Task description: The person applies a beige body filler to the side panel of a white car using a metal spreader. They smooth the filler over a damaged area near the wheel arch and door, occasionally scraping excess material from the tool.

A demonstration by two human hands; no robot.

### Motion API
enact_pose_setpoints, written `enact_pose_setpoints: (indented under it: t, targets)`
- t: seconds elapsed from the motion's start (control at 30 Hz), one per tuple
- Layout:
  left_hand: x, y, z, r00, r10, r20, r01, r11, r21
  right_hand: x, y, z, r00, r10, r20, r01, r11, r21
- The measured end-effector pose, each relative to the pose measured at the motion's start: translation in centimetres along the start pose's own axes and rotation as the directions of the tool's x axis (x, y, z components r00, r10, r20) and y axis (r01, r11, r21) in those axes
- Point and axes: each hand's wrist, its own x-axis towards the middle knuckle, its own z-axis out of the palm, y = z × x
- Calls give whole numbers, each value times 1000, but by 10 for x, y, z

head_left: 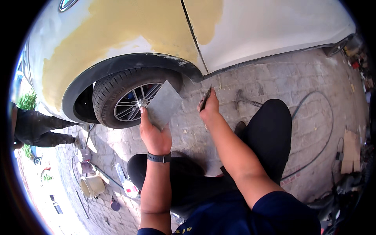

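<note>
Beside the wheel arch trim (117, 62), we record the left hand (156, 135) grasping a grey flat plate (166, 103), and the right hand (211, 103) closed around a dark thin-bladed tool (205, 100), apparently a scraper. The plate shows in front of the tyre (103, 98), left of the dark tool; the two stand apart, and neither appears to touch the bodywork. Tan filler patches (117, 23) cover much of the fender (131, 46) and show again on the door (274, 27), right of the panel seam (194, 35). We cannot tell whether any filler lies on the plate.

We judge the step to be working the blade against the plate. We advise holding the plate steady and wiping the blade's edge clean, since dried crumbs could drag grooves. On the curved fender, we would favour light, overlapping strokes at a low, constant angle, thinned at the margins, with seam and trim kept free. We note a hammer (250, 102) on the brick paving (235, 78) to the right, with a hose (332, 117) beyond, and recommend minding both underfoot.
</note>
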Motion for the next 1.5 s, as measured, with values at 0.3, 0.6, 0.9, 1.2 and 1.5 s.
enact_pose_setpoints:
  t: [0.3,0.6,0.9,1.2,1.5]
  targets:
    - [-4,-9,-14,952,233,198,-302,819,488,-140,-78,74,906,-73,416,176,960,-216]
    - [-42,-21,20,872,-67,484,-14,987,161,-161,-75,20,833,26,553,207,912,-355]
    - [-36,-11,33,615,1,789,-718,414,559,-176,-134,43,797,-116,593,266,948,-173]
    - [25,113,239,141,175,974,-690,-688,223,-155,-186,44,816,-192,545,257,966,-43]
    - [104,138,311,-119,192,974,-447,-886,120,-165,-200,41,822,-148,550,193,981,-24]
